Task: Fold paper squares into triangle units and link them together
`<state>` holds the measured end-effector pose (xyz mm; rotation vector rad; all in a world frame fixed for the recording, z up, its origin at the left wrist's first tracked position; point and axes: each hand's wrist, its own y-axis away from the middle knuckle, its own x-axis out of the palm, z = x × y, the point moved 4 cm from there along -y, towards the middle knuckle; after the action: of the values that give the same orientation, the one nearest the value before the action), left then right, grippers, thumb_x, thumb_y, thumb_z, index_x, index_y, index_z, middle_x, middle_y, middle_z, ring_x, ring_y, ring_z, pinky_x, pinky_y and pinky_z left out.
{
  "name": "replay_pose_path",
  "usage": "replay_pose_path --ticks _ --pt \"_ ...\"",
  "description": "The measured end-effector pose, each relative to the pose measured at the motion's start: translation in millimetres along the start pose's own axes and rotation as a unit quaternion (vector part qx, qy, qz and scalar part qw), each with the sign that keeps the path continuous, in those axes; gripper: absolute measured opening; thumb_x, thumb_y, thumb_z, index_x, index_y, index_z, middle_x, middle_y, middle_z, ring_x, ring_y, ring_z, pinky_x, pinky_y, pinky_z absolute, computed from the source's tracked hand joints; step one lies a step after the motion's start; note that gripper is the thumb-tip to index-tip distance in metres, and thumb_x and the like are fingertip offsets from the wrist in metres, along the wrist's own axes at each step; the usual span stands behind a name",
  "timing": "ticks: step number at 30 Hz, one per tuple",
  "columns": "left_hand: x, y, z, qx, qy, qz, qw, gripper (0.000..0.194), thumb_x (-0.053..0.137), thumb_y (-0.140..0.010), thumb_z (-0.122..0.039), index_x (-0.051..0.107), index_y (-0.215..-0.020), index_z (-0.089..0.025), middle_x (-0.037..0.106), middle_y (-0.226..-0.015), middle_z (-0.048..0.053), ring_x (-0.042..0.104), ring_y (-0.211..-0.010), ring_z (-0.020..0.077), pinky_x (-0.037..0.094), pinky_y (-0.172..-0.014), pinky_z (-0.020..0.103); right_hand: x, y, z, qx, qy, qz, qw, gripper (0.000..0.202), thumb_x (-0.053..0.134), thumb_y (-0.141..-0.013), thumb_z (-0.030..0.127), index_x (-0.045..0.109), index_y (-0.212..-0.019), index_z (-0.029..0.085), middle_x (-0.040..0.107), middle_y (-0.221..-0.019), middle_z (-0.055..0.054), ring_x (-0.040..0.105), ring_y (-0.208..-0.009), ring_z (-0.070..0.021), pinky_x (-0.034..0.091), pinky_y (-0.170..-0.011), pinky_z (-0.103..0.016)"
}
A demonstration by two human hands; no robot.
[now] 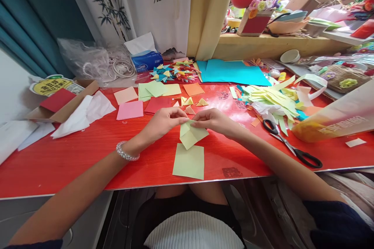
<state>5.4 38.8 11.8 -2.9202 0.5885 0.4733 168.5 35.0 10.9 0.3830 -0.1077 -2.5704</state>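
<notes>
A creased pale green paper square is pinched at its far edge between both hands, a little above the red table. My left hand grips its upper left corner with thumb and fingers. At the upper right, my right hand pinches the same sheet. Below it, near the table's front edge, a flat light green paper square lies on its own. Just beyond my fingers sit several small folded yellow and peach paper triangles. The fingertips partly cover the folds at the top of the sheet.
Paper squares in pink, green and orange lie at back left. Black-handled scissors rest at right, near a heap of green paper strips. Blue sheets and folded paper pieces lie at the back. A cardboard tray stands left.
</notes>
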Motion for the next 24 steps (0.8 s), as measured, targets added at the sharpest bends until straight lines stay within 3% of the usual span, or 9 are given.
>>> replay_pose_path --ticks 4,8,12,17,21,24 --pt "-6.2 2.4 -2.5 -0.010 0.086 -0.082 0.993 0.019 0.067 -0.076 -0.034 0.064 -0.080 -0.016 0.057 -0.065 -0.002 0.049 -0.051 0.0058 0.040 -0.048 0.019 -3.9 -0.7 3.5 -0.024 -0.092 -0.063 0.993 0.028 0.069 -0.075 0.041 0.066 -0.082 0.014 0.062 -0.077 -0.002 0.057 -0.067 -0.0094 0.046 -0.056 -0.020" --pt "-8.5 5.5 -3.0 -0.018 0.200 -0.160 0.966 0.020 0.069 -0.074 -0.028 0.059 -0.083 -0.014 0.060 -0.074 0.000 0.064 -0.064 0.0104 0.051 -0.060 0.022 -2.7 -0.3 3.9 -0.035 -0.177 -0.058 0.982 0.033 0.066 -0.077 0.044 0.065 -0.092 0.015 0.065 -0.082 -0.004 0.065 -0.073 -0.0137 0.055 -0.066 -0.025" --pt "0.1 8.8 -3.6 -0.037 0.225 -0.141 0.963 0.020 0.069 -0.073 -0.026 0.056 -0.082 -0.014 0.060 -0.077 0.000 0.064 -0.070 0.0109 0.053 -0.066 0.023 3.2 1.3 1.9 -0.040 -0.168 -0.040 0.984 0.030 0.069 -0.076 0.035 0.065 -0.097 0.014 0.068 -0.084 -0.005 0.067 -0.073 -0.0137 0.056 -0.070 -0.026" --pt "6.7 9.0 -5.0 -0.037 0.137 -0.082 0.987 0.020 0.068 -0.073 -0.029 0.057 -0.083 -0.016 0.058 -0.077 0.000 0.056 -0.071 0.0106 0.046 -0.056 0.021 2.1 1.3 1.0 -0.005 -0.143 -0.057 0.988 0.019 0.071 -0.072 0.028 0.064 -0.073 0.011 0.065 -0.063 -0.004 0.059 -0.050 -0.0095 0.052 -0.054 -0.023" --pt "2.1 9.1 -6.0 -0.005 0.121 -0.111 0.986 0.018 0.066 -0.077 -0.032 0.060 -0.080 -0.016 0.055 -0.067 -0.002 0.050 -0.056 0.0067 0.043 -0.053 0.020 3.0 0.3 2.1 0.014 -0.126 -0.029 0.991 0.020 0.074 -0.069 0.027 0.065 -0.070 0.010 0.064 -0.063 -0.004 0.057 -0.049 -0.0090 0.050 -0.051 -0.022" --pt "1.9 10.4 -3.9 -0.007 0.143 -0.131 0.981 0.020 0.067 -0.076 -0.033 0.058 -0.080 -0.016 0.056 -0.062 -0.002 0.053 -0.054 0.0081 0.047 -0.053 0.021 0.1 0.1 1.7 -0.021 -0.179 -0.073 0.981 0.022 0.073 -0.070 0.027 0.067 -0.084 0.012 0.066 -0.076 -0.005 0.058 -0.057 -0.0084 0.051 -0.054 -0.021"
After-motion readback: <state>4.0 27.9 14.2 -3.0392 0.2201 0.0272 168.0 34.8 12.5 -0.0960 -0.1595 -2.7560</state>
